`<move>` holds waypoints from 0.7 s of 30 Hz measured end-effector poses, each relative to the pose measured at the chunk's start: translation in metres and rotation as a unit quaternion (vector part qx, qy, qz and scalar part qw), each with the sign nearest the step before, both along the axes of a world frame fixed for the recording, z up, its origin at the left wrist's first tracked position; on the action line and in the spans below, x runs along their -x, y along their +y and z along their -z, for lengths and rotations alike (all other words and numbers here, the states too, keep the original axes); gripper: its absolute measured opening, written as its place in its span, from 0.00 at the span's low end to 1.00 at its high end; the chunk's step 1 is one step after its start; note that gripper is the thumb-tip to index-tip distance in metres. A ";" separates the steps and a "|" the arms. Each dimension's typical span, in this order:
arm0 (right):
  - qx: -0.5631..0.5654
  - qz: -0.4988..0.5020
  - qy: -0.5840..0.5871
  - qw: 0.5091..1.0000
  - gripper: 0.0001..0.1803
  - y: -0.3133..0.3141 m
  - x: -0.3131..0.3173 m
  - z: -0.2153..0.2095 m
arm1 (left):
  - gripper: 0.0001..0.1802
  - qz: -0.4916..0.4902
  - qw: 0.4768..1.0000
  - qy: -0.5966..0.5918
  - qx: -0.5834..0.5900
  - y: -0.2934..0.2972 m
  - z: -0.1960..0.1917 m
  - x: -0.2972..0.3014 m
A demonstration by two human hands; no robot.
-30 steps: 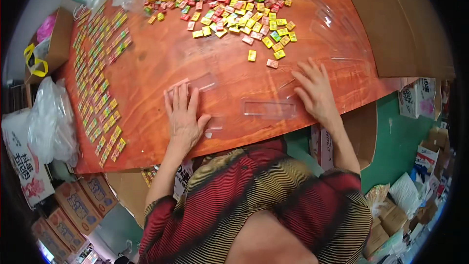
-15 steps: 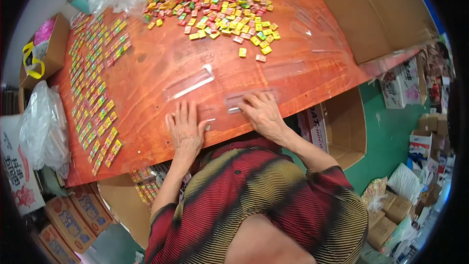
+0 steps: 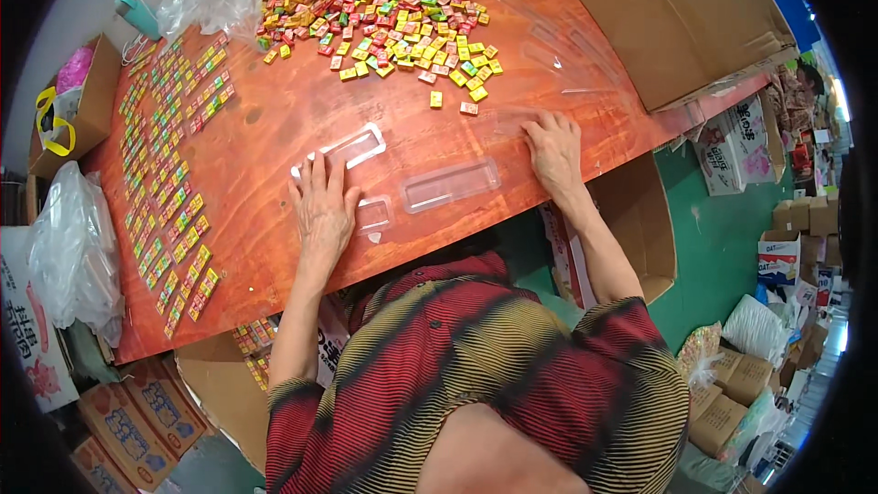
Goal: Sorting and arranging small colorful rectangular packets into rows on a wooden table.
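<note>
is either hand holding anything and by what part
Can't tell: left hand over the left end of a clear tray, right hand at the right end of a second tray.

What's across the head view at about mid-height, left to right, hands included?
Clear plastic bag → rows of small colorful packs → left hand → long clear tray → right hand → white carton beyond the table's right edge.
</note>
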State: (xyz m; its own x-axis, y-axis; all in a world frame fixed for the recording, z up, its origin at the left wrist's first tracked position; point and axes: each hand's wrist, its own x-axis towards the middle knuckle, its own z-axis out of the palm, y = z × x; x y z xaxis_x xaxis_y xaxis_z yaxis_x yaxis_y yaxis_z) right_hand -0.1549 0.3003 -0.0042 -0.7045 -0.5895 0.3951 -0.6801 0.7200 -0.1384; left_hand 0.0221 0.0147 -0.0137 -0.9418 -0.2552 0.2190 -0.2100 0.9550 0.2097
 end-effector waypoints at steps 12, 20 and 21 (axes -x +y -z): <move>0.015 -0.228 -0.096 0.969 0.09 -0.038 -0.064 -0.001 | 0.24 -0.007 1.000 -0.017 -0.010 0.003 0.001 0.000; -0.014 -0.277 -0.326 0.904 0.06 -0.046 -0.034 -0.011 | 0.25 0.012 1.000 -0.003 -0.019 -0.001 0.005 0.000; -0.015 -0.276 -0.327 0.904 0.06 -0.046 -0.033 -0.011 | 0.25 0.009 1.000 -0.003 -0.021 -0.001 0.004 0.000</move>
State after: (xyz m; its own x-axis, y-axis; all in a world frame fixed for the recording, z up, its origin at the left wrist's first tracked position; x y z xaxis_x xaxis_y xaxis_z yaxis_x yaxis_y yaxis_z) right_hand -0.1222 0.2546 0.0066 -0.3773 -0.9258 -0.0213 -0.7163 0.3064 -0.6269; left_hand 0.0222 0.0141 -0.0180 -0.9476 -0.2468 0.2028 -0.1938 0.9488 0.2493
